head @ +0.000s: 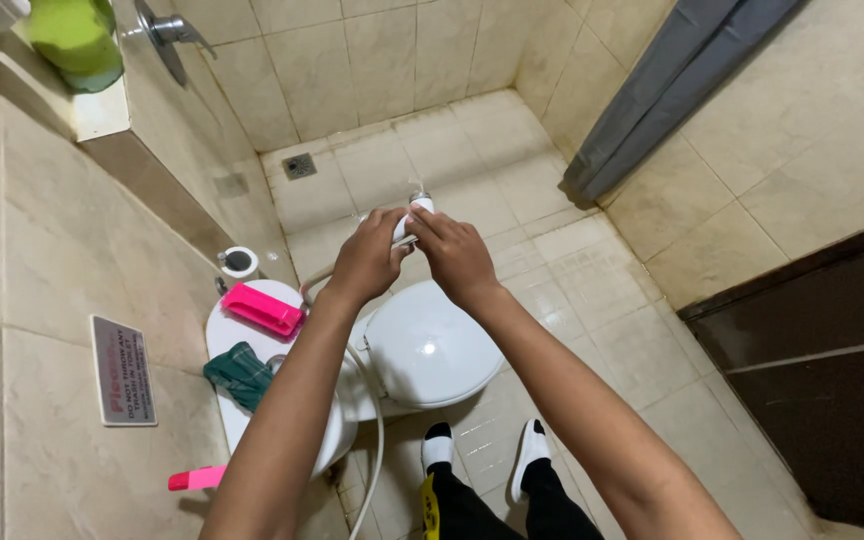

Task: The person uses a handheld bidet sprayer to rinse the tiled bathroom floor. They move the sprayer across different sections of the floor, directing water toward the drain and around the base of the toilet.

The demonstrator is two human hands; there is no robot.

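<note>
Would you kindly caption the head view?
Both hands, left and right, grip a white spray nozzle above a closed toilet.

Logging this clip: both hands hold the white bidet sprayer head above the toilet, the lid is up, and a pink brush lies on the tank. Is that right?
Not quite. The head view shows the toilet lid closed, not up. The rest stands: the left hand and right hand hold the white sprayer head above the toilet, and the pink brush lies on the tank.
</note>
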